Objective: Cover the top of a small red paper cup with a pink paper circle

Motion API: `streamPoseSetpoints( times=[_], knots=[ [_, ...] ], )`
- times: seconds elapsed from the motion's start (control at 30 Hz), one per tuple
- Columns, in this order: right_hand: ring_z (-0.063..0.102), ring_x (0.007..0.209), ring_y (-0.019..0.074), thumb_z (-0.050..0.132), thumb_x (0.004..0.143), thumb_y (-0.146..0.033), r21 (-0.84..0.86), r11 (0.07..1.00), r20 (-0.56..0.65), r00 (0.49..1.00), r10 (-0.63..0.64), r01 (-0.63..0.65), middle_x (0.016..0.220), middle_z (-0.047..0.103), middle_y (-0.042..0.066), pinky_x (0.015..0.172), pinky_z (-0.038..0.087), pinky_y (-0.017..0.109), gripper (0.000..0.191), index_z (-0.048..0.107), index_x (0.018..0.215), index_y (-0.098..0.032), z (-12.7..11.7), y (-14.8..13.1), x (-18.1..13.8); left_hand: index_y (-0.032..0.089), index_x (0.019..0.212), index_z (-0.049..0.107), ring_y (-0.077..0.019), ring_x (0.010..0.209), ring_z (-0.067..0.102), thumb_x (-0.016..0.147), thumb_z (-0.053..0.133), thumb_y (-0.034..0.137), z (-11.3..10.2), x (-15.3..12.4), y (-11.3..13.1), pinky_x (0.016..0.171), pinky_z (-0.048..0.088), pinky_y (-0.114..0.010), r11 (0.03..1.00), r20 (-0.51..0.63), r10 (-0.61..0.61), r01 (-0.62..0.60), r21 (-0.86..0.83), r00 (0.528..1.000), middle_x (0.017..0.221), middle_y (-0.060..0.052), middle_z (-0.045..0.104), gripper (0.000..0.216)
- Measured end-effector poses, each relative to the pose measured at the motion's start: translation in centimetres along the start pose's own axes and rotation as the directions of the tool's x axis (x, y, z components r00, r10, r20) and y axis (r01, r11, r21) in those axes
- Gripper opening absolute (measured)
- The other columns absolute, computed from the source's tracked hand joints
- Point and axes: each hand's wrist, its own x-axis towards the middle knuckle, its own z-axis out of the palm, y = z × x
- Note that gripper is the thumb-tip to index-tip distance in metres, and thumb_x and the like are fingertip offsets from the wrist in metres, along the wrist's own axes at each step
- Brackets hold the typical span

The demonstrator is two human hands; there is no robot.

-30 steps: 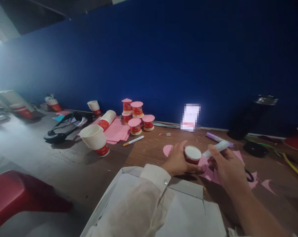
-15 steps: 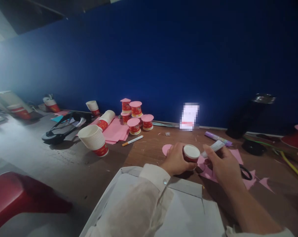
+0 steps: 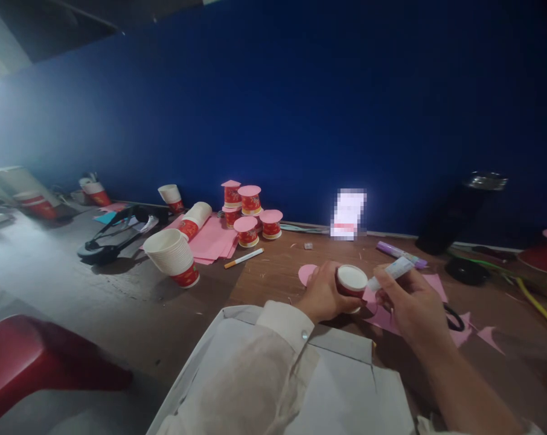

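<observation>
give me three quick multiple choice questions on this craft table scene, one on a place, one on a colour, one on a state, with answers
1. Where does the white-and-orange pen lie?
A. in front of the pink-topped cups
B. inside the stack of cups
C. on the red stool

2. What colour is the paper spread under the lying cup stack?
A. green
B. pink
C. yellow

3. How is the small cup by the person's hands?
A. lying crushed flat on the table
B. held by the left hand, with the tube's tip at its rim
C. stacked on top of other cups

Answers
1. A: the pen rests on the table just in front of the pink-topped cups.
2. B: the sheets are pink.
3. B: the left hand wraps around the cup, while the right hand points the tube at its rim.
</observation>
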Motion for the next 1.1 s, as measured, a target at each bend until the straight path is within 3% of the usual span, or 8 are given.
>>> streamPoseSetpoints(
  times=[0.37,0.53,0.7,0.9,1.1],
  knots=[
    [0.062,0.054,0.0186,0.071,0.077,-0.06,-0.352,0.935,-0.14,0.986,-0.09,0.036,0.055,0.064,-0.002,0.059,0.047,0.033,0.038,0.063,0.08,-0.023,-0.4,-0.3,0.4,0.022,0.115,0.062,-0.029,0.111,0.062,0.059,0.091,0.032,-0.5,-0.2,0.7,0.098,0.049,-0.042,0.998,0.023,-0.006,0.005,0.067,1.0,0.118,-0.009,0.068,0.064],
    [0.059,0.051,0.0162,0.073,0.076,-0.061,-0.214,0.976,-0.204,0.979,-0.017,-0.028,0.059,0.065,-0.002,0.05,0.044,0.029,0.04,0.065,0.086,-0.023,-0.6,-0.7,0.0,0.024,0.125,0.06,-0.0275,0.112,0.062,0.062,0.089,0.027,-0.5,-0.3,0.7,0.101,0.048,-0.043,0.999,0.036,0.022,-0.023,0.028,0.999,0.121,-0.008,0.068,0.07],
    [0.056,0.049,0.0128,0.078,0.076,-0.058,-0.071,0.996,-0.089,0.994,-0.062,0.056,0.054,0.061,-0.005,0.05,0.044,0.026,0.038,0.063,0.083,-0.024,-0.1,-1.0,-0.7,0.022,0.128,0.059,-0.0321,0.12,0.058,0.054,0.094,0.033,-0.4,-0.2,0.8,0.105,0.046,-0.048,0.997,-0.005,0.062,-0.062,0.039,0.998,0.126,-0.01,0.065,0.083],
    [0.054,0.046,0.0128,0.079,0.074,-0.06,-0.081,0.996,-0.045,0.998,-0.036,0.032,0.051,0.061,-0.004,0.048,0.042,0.027,0.04,0.061,0.077,-0.024,0.2,-0.8,-0.7,0.021,0.108,0.064,-0.03,0.11,0.06,0.062,0.09,0.037,0.1,0.0,0.5,0.097,0.048,-0.044,0.992,-0.052,0.049,-0.042,0.12,0.997,0.113,-0.009,0.066,0.056],
    [0.052,0.043,0.0136,0.076,0.074,-0.063,-0.11,0.993,-0.082,0.996,0.023,-0.032,0.046,0.057,-0.004,0.045,0.039,0.028,0.043,0.059,0.071,-0.024,0.3,-1.2,-0.7,0.021,0.106,0.062,-0.028,0.105,0.059,0.062,0.09,0.04,0.2,0.0,0.3,0.092,0.049,-0.041,0.987,-0.043,0.047,-0.04,0.154,0.998,0.11,-0.008,0.065,0.055]
  ],
)
